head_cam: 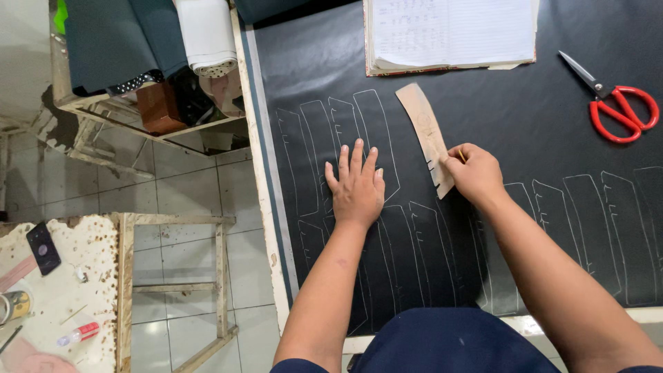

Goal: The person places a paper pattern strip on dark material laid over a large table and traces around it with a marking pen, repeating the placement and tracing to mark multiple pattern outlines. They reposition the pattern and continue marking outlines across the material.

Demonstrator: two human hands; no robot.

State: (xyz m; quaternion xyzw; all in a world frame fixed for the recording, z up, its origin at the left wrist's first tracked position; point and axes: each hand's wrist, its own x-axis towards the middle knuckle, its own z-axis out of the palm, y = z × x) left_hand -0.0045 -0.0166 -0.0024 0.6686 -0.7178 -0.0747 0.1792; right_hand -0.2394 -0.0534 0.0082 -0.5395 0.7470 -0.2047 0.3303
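A black sheet [497, 117] covers the table, marked with several pale traced outlines of one long notched shape. My left hand [356, 185] lies flat on the sheet, fingers spread, pressing on the outlines at the left. My right hand [474, 174] grips a thin yellow marking stick [460, 154] and also touches the lower end of a tan cardboard template [425, 131]. The template lies slanted on the sheet just right of the left hand's outlines, its notched edge under my right fingers.
An open notebook [449, 33] lies at the far edge of the sheet. Red-handled scissors [617, 103] rest at the right. Left of the table stands a shelf with fabric rolls [152, 41]. A small worn table [62, 290] at lower left holds a phone and small items.
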